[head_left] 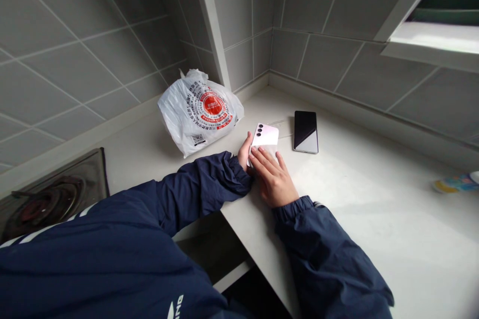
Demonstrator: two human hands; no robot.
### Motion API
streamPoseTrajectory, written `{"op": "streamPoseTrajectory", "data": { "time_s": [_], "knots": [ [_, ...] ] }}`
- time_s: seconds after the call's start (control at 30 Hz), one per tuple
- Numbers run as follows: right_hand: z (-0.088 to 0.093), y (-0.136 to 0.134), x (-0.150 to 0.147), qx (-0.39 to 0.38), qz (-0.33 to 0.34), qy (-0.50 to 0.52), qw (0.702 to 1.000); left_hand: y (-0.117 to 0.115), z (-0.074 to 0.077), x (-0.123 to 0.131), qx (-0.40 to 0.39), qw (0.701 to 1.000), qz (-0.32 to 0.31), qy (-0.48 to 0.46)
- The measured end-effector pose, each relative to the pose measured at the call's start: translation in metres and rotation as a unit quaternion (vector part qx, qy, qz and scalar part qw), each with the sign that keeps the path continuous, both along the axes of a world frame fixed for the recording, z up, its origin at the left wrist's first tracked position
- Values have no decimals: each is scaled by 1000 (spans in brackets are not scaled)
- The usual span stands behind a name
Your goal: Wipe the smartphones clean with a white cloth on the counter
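Together, the left hand (244, 151) and right hand (273, 179) grip one white phone (265, 134) at the bench (359, 194), its three rear lenses showing. The left hand closes on the phone's left edge; the right hand's fingers (264, 162) wrap its lower back. A second phone (306, 132), dark screen up, lies just right, not touching. One white bag (200, 112) sits behind, with a red seal (212, 109), a QR code (198, 139) and Chinese print too small to read. One burner (48, 204) lies left of the bench. The bench's front edge (247, 239) runs beneath the right forearm; the surface extends right to a blue-and-yellow packet (456, 183).
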State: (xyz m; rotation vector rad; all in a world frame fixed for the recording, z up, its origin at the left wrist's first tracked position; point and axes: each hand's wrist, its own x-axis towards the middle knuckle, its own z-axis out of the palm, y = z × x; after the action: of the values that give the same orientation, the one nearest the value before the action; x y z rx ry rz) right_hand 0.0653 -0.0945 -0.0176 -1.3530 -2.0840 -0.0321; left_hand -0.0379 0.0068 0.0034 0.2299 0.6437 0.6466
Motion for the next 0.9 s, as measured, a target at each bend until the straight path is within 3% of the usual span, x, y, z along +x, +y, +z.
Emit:
{"op": "streamPoseTrajectory", "data": {
  "time_s": [0.23, 0.33, 0.43, 0.73, 0.9],
  "knots": [
    [-1, 1, 2, 4, 11, 17, 1000, -2, 4, -1, -13, 1000, -24, -3],
    [-2, 1, 1, 16, 7, 23, 1000, -5, 4, 0, 6, 1000, 6, 3],
    [-3, 1, -2, 35, -12, 17, 999, -7, 5, 3, 33, 998, 41, 24],
    [-6, 3, -15, 82, -90, -5, 993, -11, 12, 5, 27, 998, 43, 20],
    [-8, 3, -12, 65, -108, -27, 992, -12, 14, 8, 27, 998, 53, 12]
  ]
}}
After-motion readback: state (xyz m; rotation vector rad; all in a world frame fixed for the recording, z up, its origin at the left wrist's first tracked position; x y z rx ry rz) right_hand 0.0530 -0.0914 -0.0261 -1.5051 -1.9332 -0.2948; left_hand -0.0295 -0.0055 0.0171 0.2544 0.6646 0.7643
